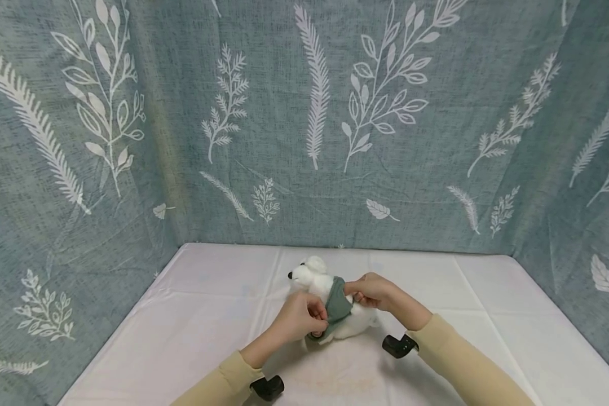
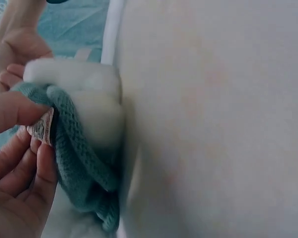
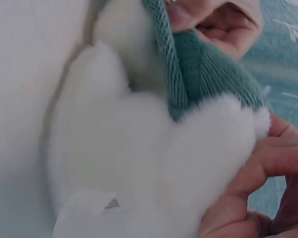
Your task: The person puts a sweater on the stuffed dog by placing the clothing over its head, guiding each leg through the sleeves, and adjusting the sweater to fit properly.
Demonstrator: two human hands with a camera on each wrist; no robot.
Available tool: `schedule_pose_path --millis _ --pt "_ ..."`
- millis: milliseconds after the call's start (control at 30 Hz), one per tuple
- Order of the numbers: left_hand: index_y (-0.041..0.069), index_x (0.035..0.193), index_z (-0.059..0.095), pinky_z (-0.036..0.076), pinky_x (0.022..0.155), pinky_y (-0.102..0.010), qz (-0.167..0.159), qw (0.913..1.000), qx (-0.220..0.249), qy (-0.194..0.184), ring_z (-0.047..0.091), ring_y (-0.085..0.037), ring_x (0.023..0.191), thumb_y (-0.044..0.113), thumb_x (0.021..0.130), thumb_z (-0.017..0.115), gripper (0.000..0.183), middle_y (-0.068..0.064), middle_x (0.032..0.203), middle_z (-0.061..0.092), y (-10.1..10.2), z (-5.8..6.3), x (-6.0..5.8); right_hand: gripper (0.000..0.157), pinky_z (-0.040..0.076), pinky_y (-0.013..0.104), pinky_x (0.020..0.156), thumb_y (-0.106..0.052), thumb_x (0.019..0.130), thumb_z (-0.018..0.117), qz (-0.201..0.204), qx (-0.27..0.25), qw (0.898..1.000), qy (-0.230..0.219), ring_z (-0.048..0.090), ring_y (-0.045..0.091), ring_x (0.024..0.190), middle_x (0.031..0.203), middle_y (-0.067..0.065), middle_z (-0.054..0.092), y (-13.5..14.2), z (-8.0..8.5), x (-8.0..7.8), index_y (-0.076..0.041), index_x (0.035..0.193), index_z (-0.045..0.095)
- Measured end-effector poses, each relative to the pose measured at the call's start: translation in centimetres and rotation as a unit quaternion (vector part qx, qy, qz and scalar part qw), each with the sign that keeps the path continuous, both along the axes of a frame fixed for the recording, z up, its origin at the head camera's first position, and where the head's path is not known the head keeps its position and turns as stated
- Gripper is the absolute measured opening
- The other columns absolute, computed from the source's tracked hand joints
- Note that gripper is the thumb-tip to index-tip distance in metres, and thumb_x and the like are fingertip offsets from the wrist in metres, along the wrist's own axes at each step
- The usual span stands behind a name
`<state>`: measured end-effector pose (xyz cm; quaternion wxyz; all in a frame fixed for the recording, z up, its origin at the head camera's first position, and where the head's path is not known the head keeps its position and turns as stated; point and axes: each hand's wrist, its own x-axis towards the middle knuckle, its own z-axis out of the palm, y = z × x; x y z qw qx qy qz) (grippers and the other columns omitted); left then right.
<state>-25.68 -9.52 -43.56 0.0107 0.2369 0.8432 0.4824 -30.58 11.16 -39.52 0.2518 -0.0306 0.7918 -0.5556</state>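
A white plush toy (image 1: pixel 321 286) with a black nose lies on the white-covered table, its head toward the left. Around its body sits a green knitted garment (image 1: pixel 338 304). At the toy's near side, my left hand (image 1: pixel 299 316) pinches the garment's edge by a small printed label (image 2: pixel 43 128), between thumb and fingers. My right hand (image 1: pixel 378 292) is at the toy's far side, fingers curled against a white furry limb (image 3: pixel 213 134) beside the knit. Its exact fingertip hold is partly hidden. A white tag (image 3: pixel 84 215) hangs from the toy's rear.
The table (image 1: pixel 218 276) has a white cloth with fold creases. Blue-green curtains (image 1: pixel 284 124) with white leaf prints stand behind it and along both sides. A black wrist device (image 1: pixel 400 345) is on the right wrist, and another black device (image 1: pixel 268 388) is on the left.
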Motion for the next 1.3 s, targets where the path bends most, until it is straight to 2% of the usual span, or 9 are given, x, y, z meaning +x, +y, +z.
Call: schedule_pose_path --millis 100,333,467,567,633,800,1000,1200,1300 --pt "0.008 0.068 0.066 0.047 0.048 -0.022 0.011 0.9999 -0.008 0.003 0.056 -0.007 0.051 -0.002 0.072 0.071 0.011 -0.001 0.06 0.062 -0.5 -0.1 0.0 0.029 0.028 0.013 0.044 -0.012 0.083 0.06 0.019 -0.013 1.0 -0.019 0.033 -0.001 0.045 0.05 -0.009 0.039 0.3 0.1 -0.2 -0.017 0.056 0.051" --pt "0.011 0.067 0.067 0.045 0.048 -0.023 0.049 0.9986 -0.018 0.01 0.055 -0.008 0.05 0.0 0.07 0.07 0.012 0.001 0.059 0.062 -1.3 -0.2 -0.6 0.017 0.031 0.01 0.045 -0.012 0.088 0.056 0.037 -0.033 0.998 -0.034 0.033 -0.003 0.047 0.053 -0.009 0.039 0.8 0.2 -0.5 -0.009 0.074 0.065" --pt "0.01 0.069 0.066 0.044 0.048 -0.022 0.055 0.9981 -0.023 0.015 0.053 -0.007 0.051 0.0 0.071 0.069 0.011 0.002 0.06 0.061 -1.4 -0.3 -0.7 0.018 0.03 0.011 0.045 -0.013 0.085 0.059 0.047 -0.032 0.998 -0.032 0.032 -0.002 0.046 0.052 -0.01 0.038 0.8 0.2 -0.6 -0.012 0.067 0.062" --pt "0.01 0.077 0.065 0.046 0.053 -0.022 0.04 0.9987 -0.02 0.024 0.054 -0.007 0.059 0.004 0.077 0.069 0.007 0.002 0.068 0.061 -1.1 -0.3 -0.5 0.014 0.03 0.012 0.045 -0.015 0.082 0.062 0.046 -0.016 0.999 -0.016 0.034 -0.002 0.046 0.053 -0.009 0.04 0.9 0.3 -0.7 -0.011 0.069 0.062" --pt "0.01 0.084 0.065 0.048 0.058 -0.022 0.032 0.9991 -0.007 0.027 0.056 -0.007 0.065 0.008 0.082 0.069 0.005 0.001 0.075 0.062 -0.7 -0.1 -0.2 0.011 0.033 0.012 0.045 -0.016 0.084 0.062 0.045 -0.007 0.999 -0.004 0.037 -0.002 0.047 0.054 -0.009 0.044 1.0 0.6 -0.6 -0.006 0.08 0.067" --pt "0.009 0.095 0.067 0.051 0.065 -0.021 0.065 0.9962 0.044 0.038 0.061 -0.011 0.076 0.017 0.086 0.07 0.012 -0.002 0.085 0.067 0.5 0.6 0.1 0.03 0.041 0.015 0.054 -0.018 0.089 0.064 0.047 0.017 0.998 0.03 0.044 0.002 0.053 0.06 -0.006 0.053 1.2 1.4 -0.3 0.003 0.111 0.066" --pt "0.005 0.091 0.068 0.052 0.065 -0.02 0.103 0.9913 0.08 0.022 0.064 -0.013 0.076 0.015 0.083 0.073 0.014 -0.006 0.084 0.069 1.5 1.1 -0.3 0.029 0.037 0.026 0.057 -0.022 0.089 0.065 0.071 0.066 0.992 0.084 0.035 0.008 0.05 0.057 -0.003 0.045 0.9 1.4 0.1 -0.002 0.11 0.066" --pt "0.002 0.086 0.068 0.051 0.059 -0.021 0.114 0.9873 0.11 -0.013 0.061 -0.011 0.069 0.008 0.081 0.072 0.008 -0.007 0.078 0.067 2.1 0.9 -0.7 0.029 0.026 0.026 0.051 -0.017 0.088 0.062 0.071 0.059 0.99 0.103 0.02 0.008 0.044 0.047 -0.006 0.029 0.6 1.0 0.1 0.001 0.111 0.066" --pt "0.004 0.082 0.067 0.05 0.056 -0.022 0.116 0.9884 0.098 -0.004 0.059 -0.009 0.065 0.006 0.08 0.072 0.005 -0.006 0.074 0.066 2.2 0.8 -0.9 0.03 0.025 0.025 0.049 -0.014 0.086 0.062 0.067 0.054 0.991 0.107 0.019 0.007 0.043 0.046 -0.006 0.028 0.6 0.9 0.0 0.002 0.111 0.067"
